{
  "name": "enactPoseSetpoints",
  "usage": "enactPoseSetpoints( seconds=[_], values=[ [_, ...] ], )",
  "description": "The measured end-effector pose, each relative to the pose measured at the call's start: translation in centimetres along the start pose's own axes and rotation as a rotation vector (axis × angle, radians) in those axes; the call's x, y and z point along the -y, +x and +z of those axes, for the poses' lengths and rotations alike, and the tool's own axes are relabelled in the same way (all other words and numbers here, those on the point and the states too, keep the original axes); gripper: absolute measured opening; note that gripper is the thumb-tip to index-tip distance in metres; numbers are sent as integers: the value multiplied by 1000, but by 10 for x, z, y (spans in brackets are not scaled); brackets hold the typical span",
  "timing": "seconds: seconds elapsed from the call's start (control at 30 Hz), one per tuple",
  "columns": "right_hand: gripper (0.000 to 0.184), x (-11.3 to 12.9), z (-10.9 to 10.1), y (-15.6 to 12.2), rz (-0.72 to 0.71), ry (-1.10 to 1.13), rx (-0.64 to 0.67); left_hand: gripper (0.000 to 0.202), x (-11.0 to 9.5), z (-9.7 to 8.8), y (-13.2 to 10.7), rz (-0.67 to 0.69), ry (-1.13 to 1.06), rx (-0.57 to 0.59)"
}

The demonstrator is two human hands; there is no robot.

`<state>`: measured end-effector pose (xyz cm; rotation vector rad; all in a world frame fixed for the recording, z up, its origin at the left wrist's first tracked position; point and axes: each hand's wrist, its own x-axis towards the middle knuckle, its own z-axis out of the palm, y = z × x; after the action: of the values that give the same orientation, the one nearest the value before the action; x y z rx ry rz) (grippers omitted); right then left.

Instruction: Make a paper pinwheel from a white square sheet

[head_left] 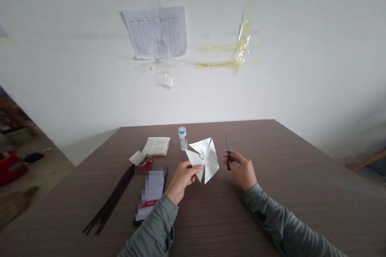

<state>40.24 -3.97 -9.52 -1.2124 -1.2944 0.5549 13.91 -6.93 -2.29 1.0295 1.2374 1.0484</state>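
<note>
My left hand (183, 177) pinches a square piece of paper (212, 160) by its lower left part, above the table. Slits run from the paper's corners toward its middle, where a dark curved mark shows. To the right of the paper, and apart from it, my right hand (243, 169) grips a pair of scissors (228, 160) with dark handles, the thin blades pointing up and away. Just behind the paper stands a small white glue bottle or stick (182, 139) with a blue top.
Left on the brown table (286, 209) lie a phone (152, 192), dark thin sticks (113, 196), an open small red-and-white box (144, 161) and folded paper sheets (157, 146). Behind rises a white wall (211, 100) with a taped printed sheet (158, 34).
</note>
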Motion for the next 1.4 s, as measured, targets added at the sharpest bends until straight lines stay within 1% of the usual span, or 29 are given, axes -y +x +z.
enactPoseSetpoints(
  seconds=[0.1, 0.17, 0.3, 0.4, 0.5, 0.6, 0.67, 0.77, 0.9, 0.97, 1.07, 1.17, 1.4],
  values=[
    [58, -3, 4, 1, 141, 129, 85, 42, 1, -1, 0, -15, 16, 43],
    [62, -2, 5, 0, 198, 179, 135, 46, 3, -1, 0, -19, 27, 69],
    [61, 2, 5, 1, 250, 230, 208, 51, 5, -2, 2, -20, 49, 101],
    [53, 6, 3, 1, 244, 219, 231, 52, 4, -2, 3, -22, 49, 74],
    [50, 9, 4, 0, 234, 199, 219, 53, 1, -3, 4, 0, 41, 18],
    [54, 13, 7, -2, 229, 217, 173, 50, 1, -3, 2, 60, 15, -43],
    [59, 15, 9, -3, 237, 254, 132, 46, 1, -3, 0, 101, -6, -60],
    [65, 16, 10, -3, 254, 301, 83, 39, 3, -2, -3, 111, -45, -5],
    [66, 16, 10, -3, 244, 315, 60, 41, 10, 6, -6, 58, -67, 131],
    [66, 16, 12, -5, 249, 333, 56, 40, 14, 12, -6, 35, -78, 150],
    [67, 17, 15, -8, 271, 363, 64, 32, 19, 19, -5, 10, -99, 102],
    [71, 19, 16, -10, 276, 352, 79, 26, 19, 20, -4, 10, -112, 53],
    [81, 27, 16, -11, 243, 284, 83, 29, 13, 16, -4, 16, -147, -40]
  ],
)
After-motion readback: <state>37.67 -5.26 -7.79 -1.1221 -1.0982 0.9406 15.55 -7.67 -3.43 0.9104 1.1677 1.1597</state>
